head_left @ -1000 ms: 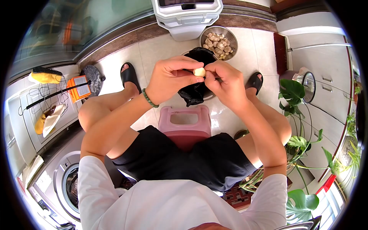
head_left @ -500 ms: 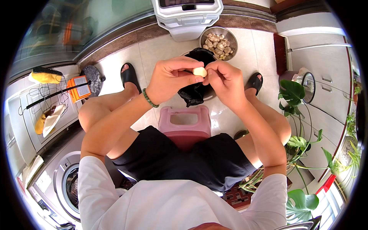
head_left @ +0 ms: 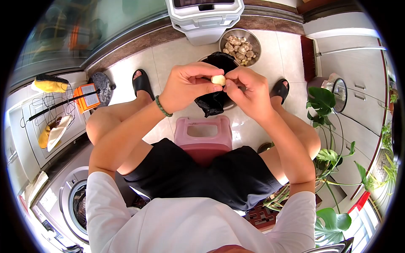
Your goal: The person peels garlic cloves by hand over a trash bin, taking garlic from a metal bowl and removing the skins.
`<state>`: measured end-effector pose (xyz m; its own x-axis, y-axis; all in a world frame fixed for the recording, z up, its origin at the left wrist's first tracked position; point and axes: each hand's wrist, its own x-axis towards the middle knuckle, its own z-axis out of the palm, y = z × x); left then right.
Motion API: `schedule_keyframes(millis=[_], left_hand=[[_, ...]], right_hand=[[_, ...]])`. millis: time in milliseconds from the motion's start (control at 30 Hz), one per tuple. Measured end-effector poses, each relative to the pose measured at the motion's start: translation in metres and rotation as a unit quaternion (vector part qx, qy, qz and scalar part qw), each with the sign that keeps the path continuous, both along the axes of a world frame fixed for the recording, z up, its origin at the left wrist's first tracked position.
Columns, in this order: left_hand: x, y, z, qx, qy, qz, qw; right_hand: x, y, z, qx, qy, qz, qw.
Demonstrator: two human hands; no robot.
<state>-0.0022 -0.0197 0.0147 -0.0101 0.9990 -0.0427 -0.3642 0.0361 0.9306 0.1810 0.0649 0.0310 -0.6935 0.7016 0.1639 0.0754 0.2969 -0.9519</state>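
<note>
A pale garlic clove [head_left: 218, 80] is pinched between the thumb and fingers of my left hand [head_left: 187, 86]. My right hand [head_left: 249, 89] is closed, its thumb and forefinger pressed together at the clove's right side; whatever they may grip is too small to make out. Both hands are above a bin lined with a black bag [head_left: 211, 103]. Beyond them on the floor, a metal bowl [head_left: 257, 47] holds several garlic bulbs [head_left: 240, 51].
A pink stool [head_left: 203, 145] stands between my knees. Behind the bin is a grey-white container [head_left: 205, 27]. Leafy plants [head_left: 321, 102] and cabinets are at the right; a washing machine [head_left: 67, 185], a wire rack and an orange box [head_left: 87, 97] are at the left.
The fingers of my right hand have shifted slightly against the clove, and the clove has turned a little in my left fingers.
</note>
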Motion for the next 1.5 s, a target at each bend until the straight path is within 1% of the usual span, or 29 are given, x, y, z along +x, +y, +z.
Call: schedule_keyframes(millis=[233,333,467,633,733,867,933,967,1033,1067,1133,1167,1233,1267,1333,1467,1500], left_hand=[[0.001,-0.001,0.002,-0.001,0.0,-0.02,1.0],[0.0,-0.001,-0.001,0.0,0.014,-0.015,1.0],[-0.001,0.0,-0.002,-0.01,-0.001,-0.006,1.0],[0.002,0.0,0.0,-0.009,0.007,-0.005,1.0],[0.003,-0.001,0.0,-0.014,0.025,-0.002,1.0],[0.006,-0.004,-0.001,-0.023,0.014,0.0,1.0],[0.007,-0.004,-0.001,-0.018,-0.007,-0.001,1.0],[0.006,-0.005,-0.001,-0.018,-0.007,0.0,1.0],[0.005,-0.004,-0.001,-0.019,-0.009,-0.006,1.0],[0.005,-0.004,-0.001,-0.018,-0.009,-0.005,1.0],[0.004,-0.003,0.0,-0.044,-0.016,-0.007,0.999],[0.003,-0.002,0.002,-0.044,-0.016,-0.006,0.999],[0.001,-0.001,0.005,-0.099,-0.071,-0.004,0.993],[0.001,-0.001,0.004,-0.098,-0.07,-0.004,0.993],[0.001,0.0,0.003,-0.131,-0.123,0.012,0.984],[0.002,0.0,0.003,-0.143,-0.131,-0.002,0.981],[0.002,0.0,0.002,-0.142,-0.13,-0.009,0.981]], right_hand=[[0.002,-0.001,-0.002,0.029,-0.017,-0.003,0.999],[0.003,-0.002,-0.006,0.005,-0.008,-0.015,1.0],[0.003,-0.001,-0.004,0.017,-0.002,-0.01,1.0],[0.002,-0.002,-0.002,0.077,-0.022,-0.016,0.997],[0.002,-0.002,-0.005,0.091,-0.028,-0.015,0.995],[0.002,-0.004,-0.008,0.103,-0.024,-0.023,0.994],[0.003,-0.005,-0.012,0.034,-0.015,-0.026,0.999],[0.003,-0.005,-0.012,0.034,-0.015,-0.025,0.999],[0.002,-0.006,-0.011,-0.013,-0.002,-0.028,1.0],[0.002,-0.005,-0.01,-0.013,-0.002,-0.027,1.0],[0.003,-0.005,-0.007,-0.064,-0.019,-0.02,0.998],[0.001,-0.005,-0.005,-0.063,-0.018,-0.02,0.998],[-0.002,-0.006,-0.003,-0.045,0.03,-0.036,0.998],[-0.004,-0.006,-0.002,-0.045,0.03,-0.036,0.998],[-0.007,-0.007,-0.001,0.049,0.044,-0.051,0.997],[-0.004,-0.005,-0.005,0.074,0.034,-0.058,0.995],[-0.003,-0.003,-0.005,0.097,0.03,-0.054,0.993]])
